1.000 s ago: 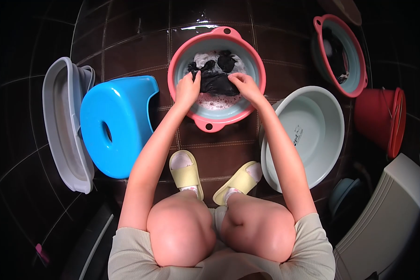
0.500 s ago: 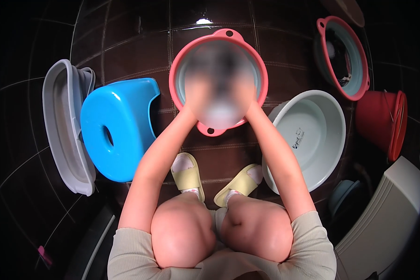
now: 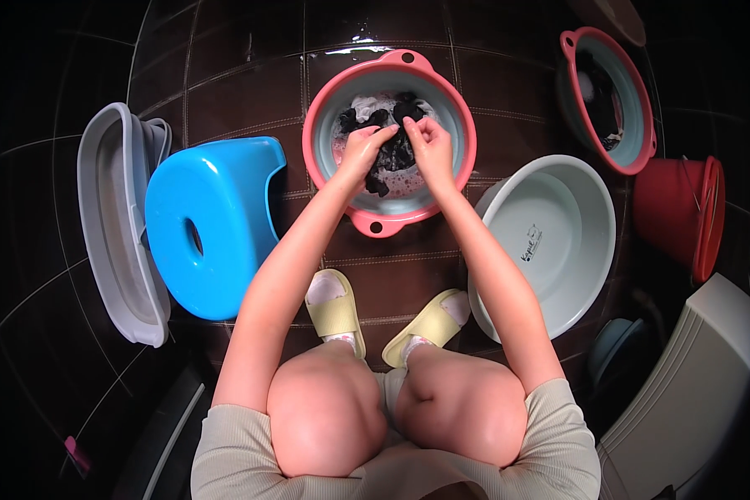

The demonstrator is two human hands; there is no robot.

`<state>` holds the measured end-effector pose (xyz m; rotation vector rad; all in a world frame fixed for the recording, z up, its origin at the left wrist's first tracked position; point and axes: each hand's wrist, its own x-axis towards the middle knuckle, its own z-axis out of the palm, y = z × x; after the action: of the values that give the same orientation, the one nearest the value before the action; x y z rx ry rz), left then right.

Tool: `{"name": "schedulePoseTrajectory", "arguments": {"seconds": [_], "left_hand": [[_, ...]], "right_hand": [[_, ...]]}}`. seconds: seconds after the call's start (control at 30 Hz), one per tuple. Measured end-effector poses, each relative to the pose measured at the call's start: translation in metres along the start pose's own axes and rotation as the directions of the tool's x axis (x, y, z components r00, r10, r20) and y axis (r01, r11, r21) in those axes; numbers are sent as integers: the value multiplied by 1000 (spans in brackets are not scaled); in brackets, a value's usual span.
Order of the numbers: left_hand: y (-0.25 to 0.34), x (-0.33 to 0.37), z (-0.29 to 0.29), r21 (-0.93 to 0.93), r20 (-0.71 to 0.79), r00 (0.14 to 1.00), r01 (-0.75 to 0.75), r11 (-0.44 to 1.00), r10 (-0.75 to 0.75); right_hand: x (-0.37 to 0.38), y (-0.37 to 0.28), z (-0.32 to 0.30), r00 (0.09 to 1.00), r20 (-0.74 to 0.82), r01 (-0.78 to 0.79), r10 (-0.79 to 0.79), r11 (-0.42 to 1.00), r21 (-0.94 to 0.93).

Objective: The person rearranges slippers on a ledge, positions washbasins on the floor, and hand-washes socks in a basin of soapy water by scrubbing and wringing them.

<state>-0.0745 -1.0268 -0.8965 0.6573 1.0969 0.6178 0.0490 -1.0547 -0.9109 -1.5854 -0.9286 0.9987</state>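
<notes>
A round basin [image 3: 472,133] with a pink rim and grey-blue inside stands on the floor in front of me. In it lie sudsy water, dark wet garments and a whitish cloth [image 3: 365,107]. My left hand [image 3: 363,153] pinches a black garment [image 3: 397,155] between thumb and fingers. Close beside it, my right hand [image 3: 431,148] grips the same garment, thumb against bent fingers. The cloth hangs between both hands, low over the suds. Its exact kind cannot be made out.
A blue stool [image 3: 171,233] and a grey folding tub [image 3: 92,192] stand left. To the right are a pale oval basin [image 3: 587,275], a red bucket [image 3: 667,200] and another pink-rimmed basin [image 3: 646,108] holding dark cloth. My slippered feet [image 3: 333,308] rest below the front basin.
Half a second ago the hands and the basin's contents were blurred over; now they show plainly. The arms have hardly moved.
</notes>
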Motion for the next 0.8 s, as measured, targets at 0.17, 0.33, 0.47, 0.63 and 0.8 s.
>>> {"name": "schedulePoseTrajectory", "arguments": {"seconds": [0.17,0.33,0.47,0.63,0.8], "left_hand": [[-10,-18,25,183,-93,983,-139,973,158],[6,-13,21,262,-205,956,-153,953,210],[4,-16,35,210,-220,938,-224,952,269],[11,-21,14,47,-188,980,-61,997,69],[-11,-32,35,134,-224,955,-168,977,195]], "right_hand": [[-24,-19,18,999,-40,8,-8,1000,0],[-30,-30,25,1000,-19,6,-5,1000,17],[-23,-58,11,999,-18,-45,43,985,-164],[-46,-58,28,999,17,-27,30,989,-143],[-17,-56,14,998,-14,-62,60,955,-291]]}}
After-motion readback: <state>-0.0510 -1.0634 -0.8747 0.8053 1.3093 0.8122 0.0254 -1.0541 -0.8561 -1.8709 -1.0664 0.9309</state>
